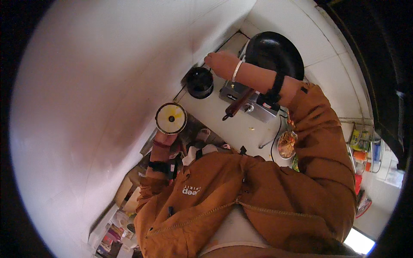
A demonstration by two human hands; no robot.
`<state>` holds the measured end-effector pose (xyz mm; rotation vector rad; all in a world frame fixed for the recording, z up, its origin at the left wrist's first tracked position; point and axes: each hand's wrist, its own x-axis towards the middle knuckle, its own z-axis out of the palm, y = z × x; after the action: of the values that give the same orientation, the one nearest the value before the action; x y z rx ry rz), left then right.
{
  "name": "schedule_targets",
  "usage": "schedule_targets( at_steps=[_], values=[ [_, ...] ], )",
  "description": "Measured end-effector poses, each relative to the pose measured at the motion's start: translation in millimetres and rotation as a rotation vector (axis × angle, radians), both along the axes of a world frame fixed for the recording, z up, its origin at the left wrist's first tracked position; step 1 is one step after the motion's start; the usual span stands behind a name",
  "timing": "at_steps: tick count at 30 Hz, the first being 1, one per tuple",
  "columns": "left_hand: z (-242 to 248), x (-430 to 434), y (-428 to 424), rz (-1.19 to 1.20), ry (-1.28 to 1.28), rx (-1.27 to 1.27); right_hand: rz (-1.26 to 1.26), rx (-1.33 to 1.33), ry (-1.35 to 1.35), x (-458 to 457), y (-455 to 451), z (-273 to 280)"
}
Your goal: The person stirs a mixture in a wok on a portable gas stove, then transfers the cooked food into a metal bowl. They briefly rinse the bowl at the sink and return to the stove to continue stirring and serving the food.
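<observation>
My left hand (166,138) holds up a round lid (176,124) with a dark rim and a dark spot at its centre. Yellow liquid or residue smears its pale face. Beyond it, a small black pot (200,83) stands against the wall. My right hand (222,65) is above the pot's right side, fingers curled around what looks like a thin dark handle (210,69) near the pot's rim. Under my right forearm, a black wok (274,51) with a brown handle (240,103) rests on a silver gas stove (264,111).
A bowl of cooked food (287,145) sits on the right of the pale counter (209,113), partly behind my sleeve. A black cable (278,138) crosses the counter. The white wall (96,96) is close on the left. A rack with packages (361,145) stands far right.
</observation>
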<state>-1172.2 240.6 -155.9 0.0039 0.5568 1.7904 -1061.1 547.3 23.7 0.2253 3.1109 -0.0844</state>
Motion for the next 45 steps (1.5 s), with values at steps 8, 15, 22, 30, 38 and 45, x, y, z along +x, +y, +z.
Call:
schedule_targets(
  at_steps=[8, 15, 22, 30, 38, 45],
  values=[
    [-23.7, 14.9, -8.2, 0.08, -0.122, -0.008, 0.162, 0.024, -0.242, -38.8, 2.9, -61.5],
    [-21.0, 12.9, 6.0, 0.063, -0.143, 0.029, 0.108, -0.039, -0.293, -42.0, 11.0, -87.1],
    [-24.8, 8.9, 20.9, 0.016, -0.078, 0.028, 0.017, -0.08, -0.261, -31.3, 21.1, -88.3],
    [-57.0, -1.9, 44.6, -0.126, -0.357, 0.231, -0.027, -0.119, -0.157, -9.9, 26.7, -46.6],
    [-45.9, -1.2, 67.6, -0.084, -0.401, 0.201, 0.106, -0.033, -0.027, 3.9, 19.7, -21.5],
    [-56.9, -0.2, 74.5, -0.092, -0.368, 0.327, -0.082, -0.135, 0.051, 11.0, 14.9, -3.8]
  ],
)
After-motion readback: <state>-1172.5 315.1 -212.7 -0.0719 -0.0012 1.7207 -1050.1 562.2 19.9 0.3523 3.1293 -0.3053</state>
